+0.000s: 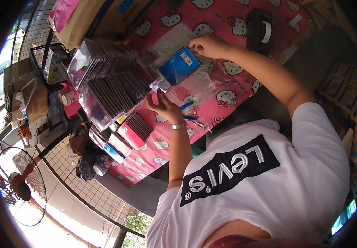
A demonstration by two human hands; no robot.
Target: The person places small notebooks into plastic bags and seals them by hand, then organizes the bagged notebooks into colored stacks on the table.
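A blue spiral notebook (177, 69) with a white label lies on clear plastic bags (157, 53) on the table. Around its far right corner, my right hand (208, 45) is closed, fingertips pinching the clear plastic beside the notebook. Just off the near left corner is my left hand (164, 108), fingers apart and pointing up, close to a crumpled, shiny edge of plastic. Whether those fingertips touch the plastic is hard to make out. A blue pen-like object (186, 106) rests to the right of my left hand.
Stacks of spiral notebooks (116, 93), partly wrapped in plastic, stand at the left. Nearer are pink notebooks (135, 131). A black tape dispenser (261, 31) sits at the far right of the pink patterned tablecloth (145, 159). A fan (21, 186) is at lower left; cardboard boxes (116, 16) stand behind.
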